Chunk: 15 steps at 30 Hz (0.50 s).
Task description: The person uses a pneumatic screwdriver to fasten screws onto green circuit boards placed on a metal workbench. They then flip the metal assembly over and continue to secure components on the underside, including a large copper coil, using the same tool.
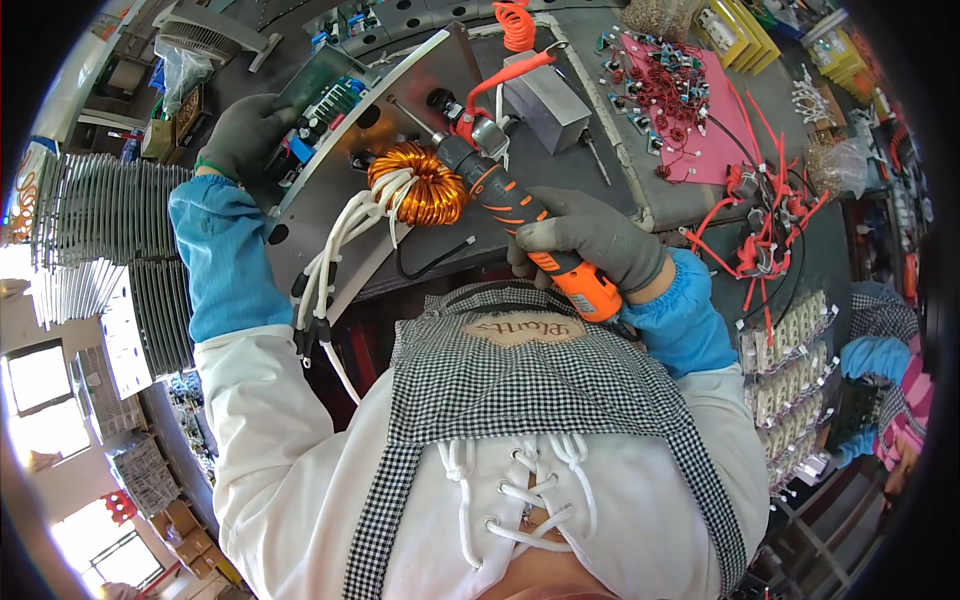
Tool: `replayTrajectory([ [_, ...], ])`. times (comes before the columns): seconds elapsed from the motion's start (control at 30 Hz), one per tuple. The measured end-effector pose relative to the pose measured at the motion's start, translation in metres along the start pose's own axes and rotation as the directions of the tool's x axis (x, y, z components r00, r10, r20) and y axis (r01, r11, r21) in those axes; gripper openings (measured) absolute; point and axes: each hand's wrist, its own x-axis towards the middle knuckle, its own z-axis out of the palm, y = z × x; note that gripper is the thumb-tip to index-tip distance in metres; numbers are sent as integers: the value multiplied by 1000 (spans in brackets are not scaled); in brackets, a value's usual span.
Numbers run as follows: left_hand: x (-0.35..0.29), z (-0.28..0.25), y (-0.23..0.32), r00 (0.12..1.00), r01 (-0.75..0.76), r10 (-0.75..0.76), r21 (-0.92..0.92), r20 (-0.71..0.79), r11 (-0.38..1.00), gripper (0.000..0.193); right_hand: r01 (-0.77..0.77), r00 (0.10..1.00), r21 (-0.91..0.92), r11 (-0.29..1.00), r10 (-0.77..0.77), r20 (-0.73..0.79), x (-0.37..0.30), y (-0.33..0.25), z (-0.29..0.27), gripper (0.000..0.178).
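My right hand (600,238), in a grey glove, is wrapped round an orange-and-black cordless screwdriver (495,190). Its long bit points up and left, and the tip is against or very close to an upright metal panel (345,130). On the panel's far side, my gloved left hand (245,138) grips a circuit board (318,125) with blue and green parts; some of its fingers are hidden. A copper-wound toroid coil (418,184) sits just below the bit, with thick white cables (325,255) running from it. A red cable (505,75) loops beside the tool.
A grey metal block (548,105) and a thin screwdriver (596,158) lie to the right. Beyond them, small wired boards cover a pink sheet (690,110), near tangled red-and-black leads (765,220). Stacked metal fins (110,210) stand at left. Another person (880,370) is at far right.
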Motion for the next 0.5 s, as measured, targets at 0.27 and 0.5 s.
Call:
replayTrajectory([
  [0.27, 0, 2, -3, 997, 42, -39, -44, 60, 998, 32, -14, 999, -20, 1000, 13, -44, -4, -2, 0, 52],
  [0.5, 5, 7, -1, 970, 234, -234, 4, 71, 972, 38, -4, 998, -25, 1000, 3, -58, 2, 2, -1, 53],
])
